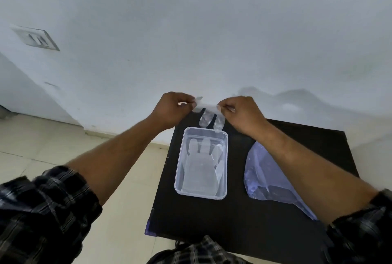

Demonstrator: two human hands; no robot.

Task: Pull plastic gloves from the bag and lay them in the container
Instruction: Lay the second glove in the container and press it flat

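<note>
Our left hand (172, 108) and right hand (244, 113) are both raised past the far end of the container (200, 193), each pinched shut on one corner of a clear plastic glove (209, 115). We hold the cuff edge stretched flat between them; the glove's fingers hang down, tips near or just touching the container's far rim, can't tell which.

Step in hand, as we read it: lay this glove into the container. At least one glove (201, 166) already lies flat inside, fingers toward the far end. It may be more than one layer; the film is too clear to count.

How we do it well:
- Keep both pinches level so the cuff stays taut and the film doesn't fold on itself.
- Let the fingertips land first at the far end, inside the rim, not draped over it.
- Then bring the hands toward us and down, so the palm and cuff roll flat over the glove below.
- Match its direction so the stack stays neat.
- Release both corners together; letting one go early likely lets the thin film twist or cling.

Risk: the film is light and may stick to our fingers on release, dragging it off line.

The bag (261, 170) lies on the black bench (233, 217) just right of the container, under our right forearm, with nothing gripping it.
</note>
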